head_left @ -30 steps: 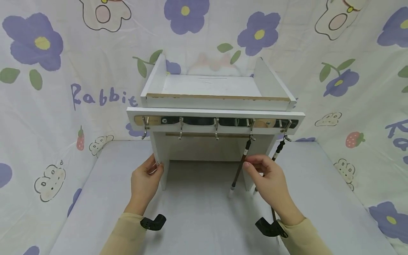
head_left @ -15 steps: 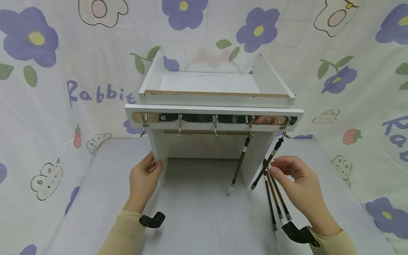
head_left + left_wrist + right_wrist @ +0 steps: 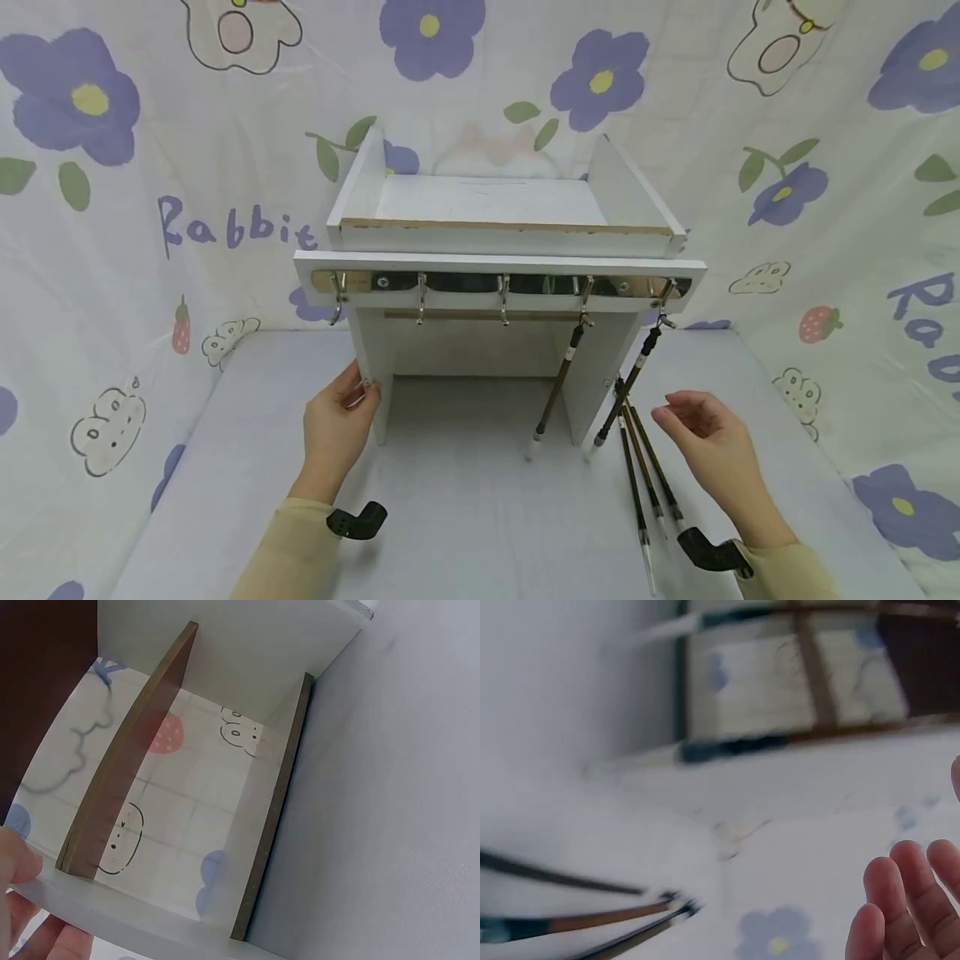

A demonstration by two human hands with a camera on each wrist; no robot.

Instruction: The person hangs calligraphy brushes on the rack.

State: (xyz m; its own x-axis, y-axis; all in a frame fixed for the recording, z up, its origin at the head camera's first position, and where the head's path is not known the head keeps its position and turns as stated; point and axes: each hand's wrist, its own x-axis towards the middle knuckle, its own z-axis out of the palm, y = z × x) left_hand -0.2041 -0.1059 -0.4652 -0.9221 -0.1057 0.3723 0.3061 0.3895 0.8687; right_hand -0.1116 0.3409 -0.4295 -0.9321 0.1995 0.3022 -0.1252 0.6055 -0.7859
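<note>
In the head view, my left hand (image 3: 337, 429) grips the left side panel (image 3: 370, 367) of a white shelf rack (image 3: 502, 243) between thumb and fingers. The left wrist view shows those fingers (image 3: 52, 941) on the panel's edge. Two calligraphy brushes hang by their loops from the rack's hooks: one brush (image 3: 558, 379) on the fourth hook, another brush (image 3: 633, 375) on the rightmost hook. Right of them my right hand (image 3: 716, 454) hovers with loosely bent fingers, holding nothing and apart from the brushes. In the right wrist view its fingers (image 3: 911, 900) are spread out.
Three more brushes (image 3: 643, 454) lie on the white table (image 3: 465, 517) beside the rack's right leg. A metal hook strip (image 3: 461, 282) runs along the rack's front, its three left hooks bare. A flower-patterned cloth (image 3: 247, 150) hangs behind.
My right hand has drawn away to the right from the hanging brushes, uncovering the brushes on the table. The rightmost hanging brush has shifted slightly. My left hand keeps its grip on the panel.
</note>
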